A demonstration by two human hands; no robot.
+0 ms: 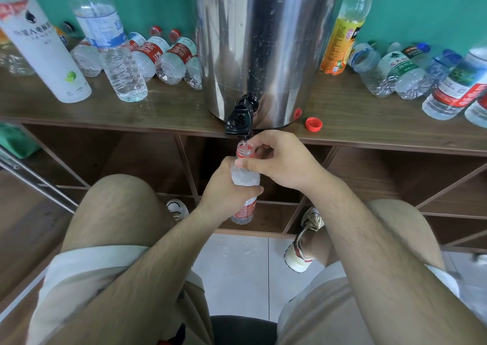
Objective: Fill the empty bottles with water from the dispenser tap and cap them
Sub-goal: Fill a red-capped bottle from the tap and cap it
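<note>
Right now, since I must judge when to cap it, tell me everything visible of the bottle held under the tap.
The small clear plastic bottle with a red label is upright and uncapped, its red-ringed mouth just below the black plastic tap. The left hand grips its middle; the right hand pinches its neck, thumb across the shoulder. Its upper body looks cloudy; the fill level cannot be told.

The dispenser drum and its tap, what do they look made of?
Dispenser drum: polished metal, probably stainless steel, mirroring the red cap beside it. Tap: black, likely moulded plastic, with a dull sheen.
</note>
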